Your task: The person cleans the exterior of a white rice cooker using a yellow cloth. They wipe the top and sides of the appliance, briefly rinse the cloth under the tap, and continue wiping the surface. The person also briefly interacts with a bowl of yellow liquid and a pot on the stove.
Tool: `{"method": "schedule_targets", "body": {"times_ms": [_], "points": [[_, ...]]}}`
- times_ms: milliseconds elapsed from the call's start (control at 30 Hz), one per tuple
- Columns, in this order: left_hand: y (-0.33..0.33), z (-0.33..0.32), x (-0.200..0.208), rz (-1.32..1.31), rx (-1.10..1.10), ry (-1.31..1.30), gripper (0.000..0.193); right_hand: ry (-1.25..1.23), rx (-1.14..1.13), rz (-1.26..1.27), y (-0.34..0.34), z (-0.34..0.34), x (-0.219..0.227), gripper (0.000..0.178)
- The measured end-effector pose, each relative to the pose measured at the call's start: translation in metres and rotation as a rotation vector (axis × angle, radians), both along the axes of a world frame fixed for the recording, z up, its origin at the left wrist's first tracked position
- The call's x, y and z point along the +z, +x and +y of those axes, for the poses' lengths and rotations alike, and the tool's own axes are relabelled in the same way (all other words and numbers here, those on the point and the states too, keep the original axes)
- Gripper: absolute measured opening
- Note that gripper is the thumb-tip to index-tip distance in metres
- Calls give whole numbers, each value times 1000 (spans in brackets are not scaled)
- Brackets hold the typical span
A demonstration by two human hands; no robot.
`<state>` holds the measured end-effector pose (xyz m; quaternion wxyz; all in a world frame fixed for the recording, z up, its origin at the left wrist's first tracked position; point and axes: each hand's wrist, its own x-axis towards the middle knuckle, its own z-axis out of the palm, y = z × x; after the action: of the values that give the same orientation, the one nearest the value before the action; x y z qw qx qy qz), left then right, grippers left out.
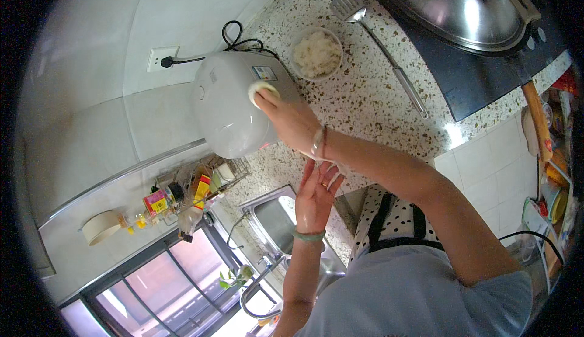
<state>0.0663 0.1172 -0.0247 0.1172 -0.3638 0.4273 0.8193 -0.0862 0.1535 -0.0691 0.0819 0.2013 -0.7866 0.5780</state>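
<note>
My right hand (291, 121) reaches over the closed lid of a white rice cooker (222, 103). Its fingers grip a small, pale, rounded thing (263, 89), whose kind I cannot make out. Below the right wrist, my left hand (316, 198) is turned palm up with its fingers stretched apart. A pale edge shows between the left fingertips and the right wrist, mostly hidden by the arm. Beside the cooker stands a white bowl of cooked rice (317, 55).
A metal spatula (389, 54) lies on the speckled counter (371, 106). A lidded wok (468, 17) sits on the black stove (471, 90), its wooden handle (536, 118) jutting past the edge. A sink (271, 224) lies near my left arm. The cooker's cord is plugged into a wall socket (159, 59).
</note>
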Motion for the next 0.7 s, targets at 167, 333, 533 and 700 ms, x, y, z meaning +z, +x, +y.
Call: {"method": "schedule_targets", "body": {"times_ms": [167,333,533,700], "points": [[-51,5,7,114,-150,-10,47,-11,-95,80,-84,-17,8,34],[-35,-20,-22,6,-68,96,39,-39,-31,-53,-15,-2,-2,48],[-28,-11,-35,-2,1,-410,40,-94,81,-215,9,9,-1,51],[-55,-3,-35,27,61,-499,40,-84,-22,-120,-48,-10,-5,51]]}}
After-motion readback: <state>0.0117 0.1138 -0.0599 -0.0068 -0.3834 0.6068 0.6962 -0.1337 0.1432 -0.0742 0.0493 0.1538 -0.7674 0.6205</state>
